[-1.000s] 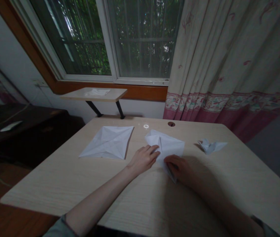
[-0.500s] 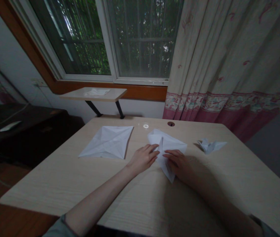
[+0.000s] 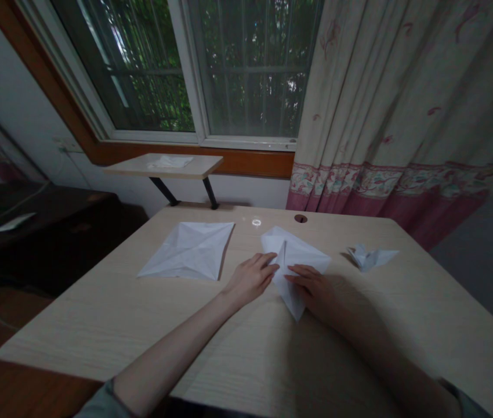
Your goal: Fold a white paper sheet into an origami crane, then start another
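Observation:
A partly folded sheet of white paper lies on the table between my hands, with a raised crease in its middle and one corner pointing toward me. My left hand rests on its left edge, fingers stretched out over it. From the right, my right hand lies on the paper with its fingers apart; the thumb is hidden. Left of my hands lies a flat square sheet of white paper with diagonal creases. On the right sits a small folded paper figure, bird-like in outline.
The light wood table has a round cable hole near its back edge. Behind it, a small raised shelf carries crumpled white paper. A dark cabinet stands left; a curtain hangs at the back right.
The paper's near corner has shifted slightly left, and my right hand has slid a little left with it. My left hand has barely moved.

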{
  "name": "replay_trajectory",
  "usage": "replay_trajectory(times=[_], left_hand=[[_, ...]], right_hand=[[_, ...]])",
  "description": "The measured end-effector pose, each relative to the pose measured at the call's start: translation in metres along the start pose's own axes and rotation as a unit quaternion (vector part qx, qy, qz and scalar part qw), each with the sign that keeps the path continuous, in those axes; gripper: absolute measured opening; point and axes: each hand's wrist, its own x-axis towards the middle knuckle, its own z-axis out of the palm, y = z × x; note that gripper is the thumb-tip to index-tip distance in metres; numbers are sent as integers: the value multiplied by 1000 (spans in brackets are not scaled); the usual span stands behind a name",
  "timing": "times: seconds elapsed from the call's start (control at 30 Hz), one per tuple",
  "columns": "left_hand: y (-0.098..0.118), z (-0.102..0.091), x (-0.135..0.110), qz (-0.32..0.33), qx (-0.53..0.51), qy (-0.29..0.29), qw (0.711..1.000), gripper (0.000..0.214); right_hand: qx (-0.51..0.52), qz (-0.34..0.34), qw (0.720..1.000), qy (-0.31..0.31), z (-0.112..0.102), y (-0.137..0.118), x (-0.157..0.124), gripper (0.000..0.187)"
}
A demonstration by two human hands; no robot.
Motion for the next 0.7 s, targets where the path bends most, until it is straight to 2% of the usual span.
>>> replay_trajectory(times=[0.37, 0.7], left_hand=[[-2, -1, -1, -16, -45, 6, 999, 29], [-1, -4, 1, -24, -57, 9, 998, 28]], right_hand=[[14, 2, 1000, 18, 1, -2, -1, 45], [15, 11, 1000, -11, -6, -5, 1, 44]])
